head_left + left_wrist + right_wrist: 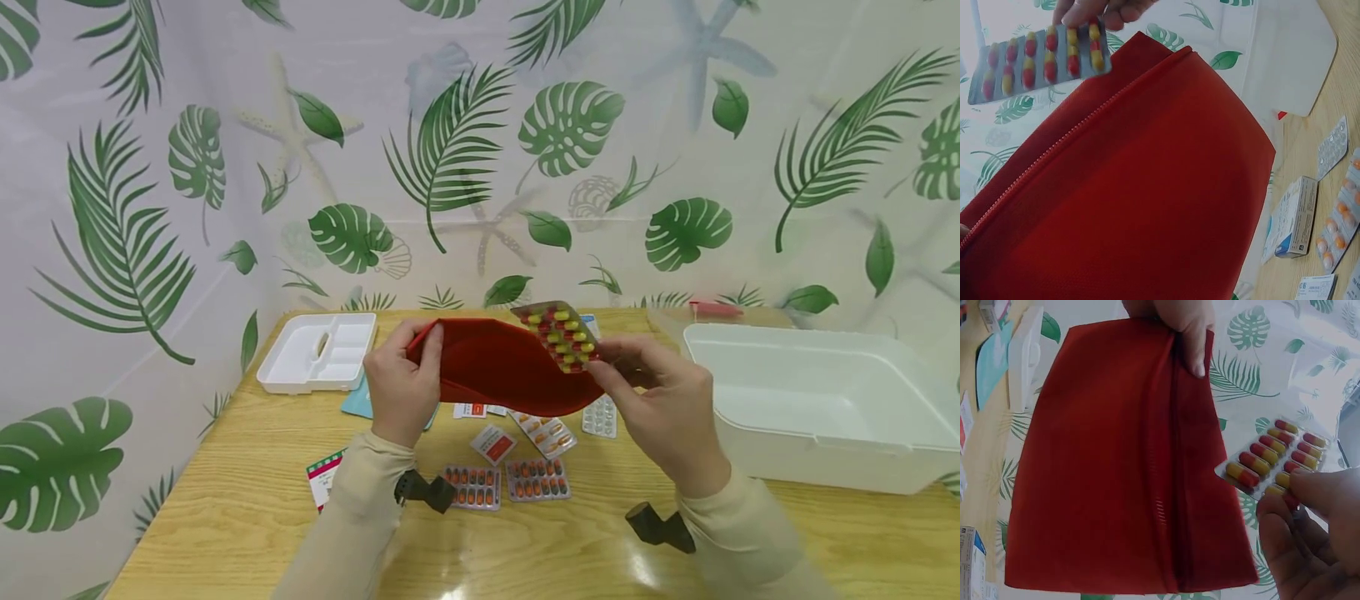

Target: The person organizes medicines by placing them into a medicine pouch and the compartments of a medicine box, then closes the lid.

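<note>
A red zippered pouch is held up over the table by my left hand, which pinches its left end. The zip runs along the pouch's upper edge in the left wrist view, and the mouth gapes in the head view. My right hand pinches a blister pack of red and yellow capsules by its corner. In the head view the pack overlaps the pouch's right part. The right wrist view shows thumb and fingertips on the pack, beside the pouch's zip side.
Below lie two packs of orange and dark capsules, an orange and white capsule pack, a silver blister pack and small boxes. A white divided tray stands back left, a white bin right.
</note>
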A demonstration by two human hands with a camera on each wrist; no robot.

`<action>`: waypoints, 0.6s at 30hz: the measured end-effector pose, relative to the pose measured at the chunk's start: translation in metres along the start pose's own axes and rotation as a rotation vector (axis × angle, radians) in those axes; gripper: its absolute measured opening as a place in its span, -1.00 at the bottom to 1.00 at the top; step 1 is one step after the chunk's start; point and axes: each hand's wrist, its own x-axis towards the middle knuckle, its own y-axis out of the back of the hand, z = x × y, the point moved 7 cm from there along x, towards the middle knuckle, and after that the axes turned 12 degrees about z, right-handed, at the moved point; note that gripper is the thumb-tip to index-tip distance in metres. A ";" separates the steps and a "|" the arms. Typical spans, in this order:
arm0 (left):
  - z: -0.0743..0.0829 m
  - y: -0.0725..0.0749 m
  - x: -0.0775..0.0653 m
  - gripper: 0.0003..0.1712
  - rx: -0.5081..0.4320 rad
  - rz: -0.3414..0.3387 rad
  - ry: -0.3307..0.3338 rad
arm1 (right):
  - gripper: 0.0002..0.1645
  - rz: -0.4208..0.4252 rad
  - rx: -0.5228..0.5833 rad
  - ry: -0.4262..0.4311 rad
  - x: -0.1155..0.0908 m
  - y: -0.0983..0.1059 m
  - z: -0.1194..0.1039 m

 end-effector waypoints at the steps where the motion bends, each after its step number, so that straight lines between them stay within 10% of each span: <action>1: 0.001 0.000 0.000 -0.84 -0.005 -0.005 0.002 | -0.67 -0.022 -0.010 0.023 -0.001 -0.003 -0.001; 18: 0.010 -0.005 -0.006 -0.84 -0.075 -0.049 0.012 | -0.75 -0.264 -0.368 0.284 -0.021 -0.030 -0.002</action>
